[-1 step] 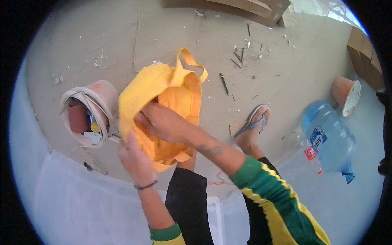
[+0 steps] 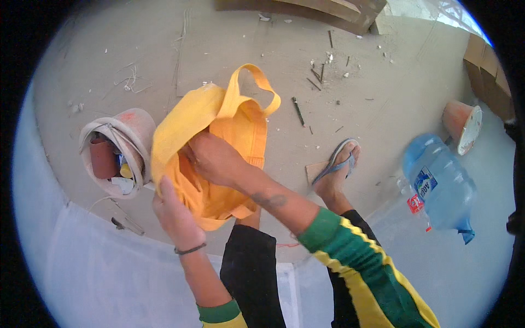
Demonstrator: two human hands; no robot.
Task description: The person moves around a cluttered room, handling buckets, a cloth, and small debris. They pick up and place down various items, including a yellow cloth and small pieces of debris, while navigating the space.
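Note:
A yellow cloth tote bag (image 2: 188, 117) hangs tilted in front of me, its mouth facing me and one strap looping up at the far side. My left hand (image 2: 178, 218) grips the bag's near left rim, thumb along the outside of the cloth. Inside the mouth is my right hand (image 2: 216, 158), back of the hand up and fingers bent. Its fingertips are partly hidden by the bag, and whatever they hold cannot be made out.
A whitish bucket (image 2: 139, 128) with assorted items stands at left. Nails and a dark rod (image 2: 298, 111) lie on the dusty floor. To the right are a large blue water jug (image 2: 445, 188), a small plastic bottle (image 2: 414, 204), an orange pot (image 2: 456, 120) and cardboard (image 2: 486, 71).
The bag and both hands have shifted slightly left. The bag's strap stands in a wider loop, and my right hand remains inside the mouth.

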